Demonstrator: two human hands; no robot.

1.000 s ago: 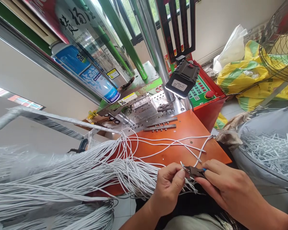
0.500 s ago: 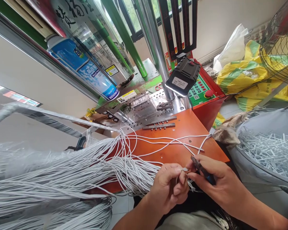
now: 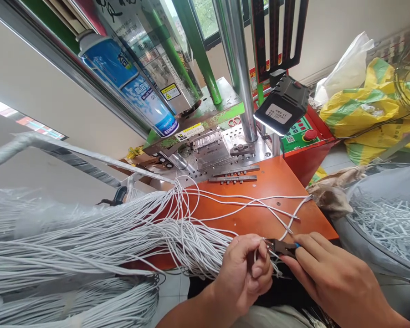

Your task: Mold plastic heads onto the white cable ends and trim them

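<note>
My left hand (image 3: 248, 269) is closed on the end of a white cable, pinched between thumb and forefinger; most of that cable is hidden by the fingers. My right hand (image 3: 338, 269) grips a pair of cutting pliers (image 3: 283, 247) with dark jaws and a bit of blue handle showing. The plier jaws point left and meet the cable tip at my left fingertips. Beside and behind my left hand lies a thick bundle of white cables (image 3: 191, 241). A few single cables (image 3: 259, 200) stretch rightward across the orange tabletop (image 3: 232, 223).
Behind the tabletop stands a green press with a metal mould plate (image 3: 208, 157) and a black work lamp (image 3: 283, 105). Two metal bars (image 3: 234, 179) lie at the table's back. A spray can (image 3: 130, 84) hangs upper left. At right is a bin of white offcuts (image 3: 392, 218).
The pliers were at the cable, swung upright in the right hand while its fingers touched the cable end, and now point left at the tip again. The view shifted slightly.
</note>
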